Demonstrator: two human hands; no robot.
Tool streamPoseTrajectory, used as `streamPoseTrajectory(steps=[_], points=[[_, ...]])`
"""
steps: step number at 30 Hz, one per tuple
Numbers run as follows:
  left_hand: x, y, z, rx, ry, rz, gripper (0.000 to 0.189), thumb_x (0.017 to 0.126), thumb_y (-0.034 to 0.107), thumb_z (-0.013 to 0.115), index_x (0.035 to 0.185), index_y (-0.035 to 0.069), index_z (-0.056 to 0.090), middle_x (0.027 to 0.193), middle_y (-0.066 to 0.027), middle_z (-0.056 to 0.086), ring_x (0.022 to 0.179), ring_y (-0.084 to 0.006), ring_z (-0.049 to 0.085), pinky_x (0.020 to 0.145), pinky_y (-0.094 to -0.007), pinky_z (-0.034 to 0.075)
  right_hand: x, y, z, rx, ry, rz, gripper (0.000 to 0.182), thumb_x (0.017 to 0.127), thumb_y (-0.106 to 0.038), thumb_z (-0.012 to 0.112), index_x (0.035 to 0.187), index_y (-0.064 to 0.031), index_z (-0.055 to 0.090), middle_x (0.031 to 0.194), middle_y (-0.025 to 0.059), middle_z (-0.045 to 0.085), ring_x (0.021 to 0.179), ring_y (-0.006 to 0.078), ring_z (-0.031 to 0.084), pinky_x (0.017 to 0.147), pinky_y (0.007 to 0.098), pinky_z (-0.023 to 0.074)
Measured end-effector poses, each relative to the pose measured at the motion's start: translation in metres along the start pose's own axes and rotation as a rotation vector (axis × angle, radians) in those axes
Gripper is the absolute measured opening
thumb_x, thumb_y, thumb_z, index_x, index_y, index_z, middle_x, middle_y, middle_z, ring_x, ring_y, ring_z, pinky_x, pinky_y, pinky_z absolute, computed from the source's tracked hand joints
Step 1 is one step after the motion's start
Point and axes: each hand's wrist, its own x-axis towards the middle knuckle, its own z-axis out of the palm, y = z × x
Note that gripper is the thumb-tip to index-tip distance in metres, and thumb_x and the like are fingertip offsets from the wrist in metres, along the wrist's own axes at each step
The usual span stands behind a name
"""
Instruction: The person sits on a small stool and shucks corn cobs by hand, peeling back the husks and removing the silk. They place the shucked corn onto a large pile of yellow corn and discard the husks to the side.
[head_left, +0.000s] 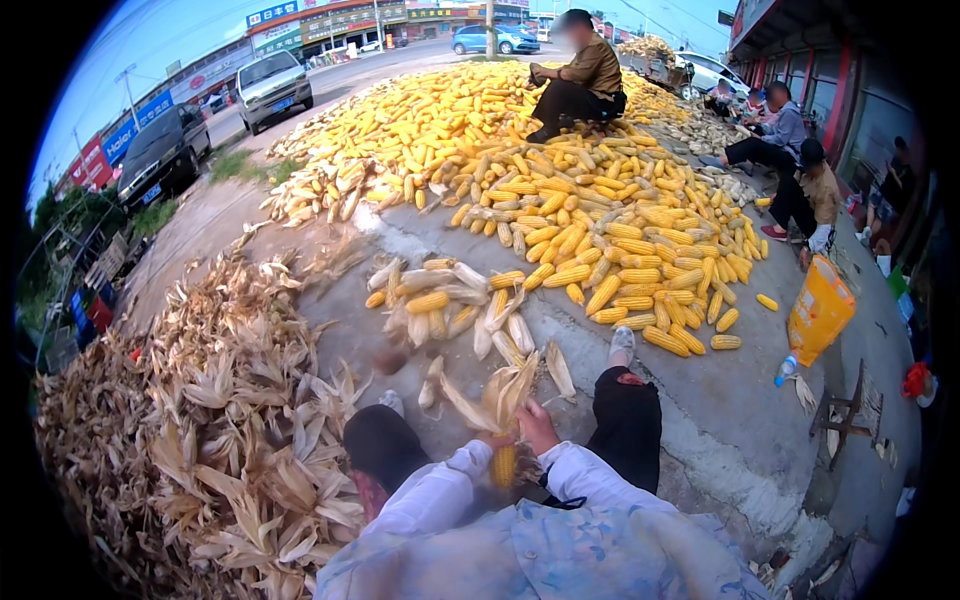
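Between my knees is an ear of corn, its yellow kernels bare at the end nearer my body. My left hand is wrapped around the ear at the base of the peeled-back leaves. Dry husk leaves fan out from there, away from me. On their right side, my right hand has its fingers closed on the husk; the fingertips are partly hidden. Just beyond my hands lies a small heap of ears, some bare and some still in pale husk.
A large pile of bare yellow corn spreads ahead, with a person sitting on it. Discarded husks form a heap at my left. To the right are an orange bag, a plastic bottle, a small stool frame and several seated people.
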Motion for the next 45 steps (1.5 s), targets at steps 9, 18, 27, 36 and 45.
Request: streamPoseTrajectory(steps=[9,18,27,36,45], points=[[0.014,-0.015,-0.005,-0.023,-0.017,-0.108,0.050,0.063,0.016,0.067,0.108,0.005,0.047,0.092,-0.0088,0.057,0.078,-0.0214,0.057,0.066,-0.0320,0.046,-0.008,-0.014,0.014,-0.437,-0.019,-0.285,0.038,0.069,-0.018,0.055,0.102,-0.0013,0.046,0.091,0.0130,0.053,0.084,0.0241,0.053,0.075,0.0312,0.0406],[-0.001,-0.003,-0.001,-0.080,0.014,-0.005,0.055,0.063,0.025,0.069,0.105,-0.003,0.047,0.089,-0.0127,0.058,0.074,-0.0225,0.058,0.065,-0.0313,0.046,-0.007,-0.012,0.016,-0.117,0.080,-0.054,0.036,0.074,-0.019,0.053,0.105,-0.0021,0.045,0.091,0.0113,0.056,0.083,0.0187,0.054,0.073,0.0285,0.0418],[-0.001,0.010,0.002,-0.006,0.049,-0.167,0.051,0.062,0.024,0.067,0.098,-0.007,0.050,0.087,-0.0141,0.058,0.073,-0.0248,0.059,0.063,-0.0330,0.048,-0.016,-0.026,0.014,-0.414,-0.109,-0.104,0.031,0.073,-0.024,0.058,0.095,-0.0033,0.052,0.086,0.0124,0.055,0.081,0.0202,0.055,0.071,0.0288,0.0420],[-0.004,0.009,0.003,0.193,-0.019,-0.124,0.053,0.061,0.028,0.069,0.100,-0.001,0.051,0.089,-0.0115,0.058,0.078,-0.0220,0.058,0.068,-0.0317,0.046,-0.015,-0.023,0.016,-0.356,-0.225,-0.161,0.029,0.075,-0.025,0.057,0.091,-0.0003,0.054,0.078,0.0069,0.058,0.071,0.0140,0.054,0.065,0.0270,0.0428],[0.004,-0.004,0.006,0.375,-0.070,0.000,0.058,0.059,0.033,0.071,0.103,0.002,0.051,0.092,-0.0100,0.058,0.084,-0.0197,0.056,0.074,-0.0313,0.044,-0.012,-0.023,0.015,0.115,-0.071,0.043,0.026,0.082,-0.030,0.047,0.070,-0.0065,0.047,0.057,-0.0007,0.045,0.051,0.0062,0.041,0.047,0.0208,0.0331]])
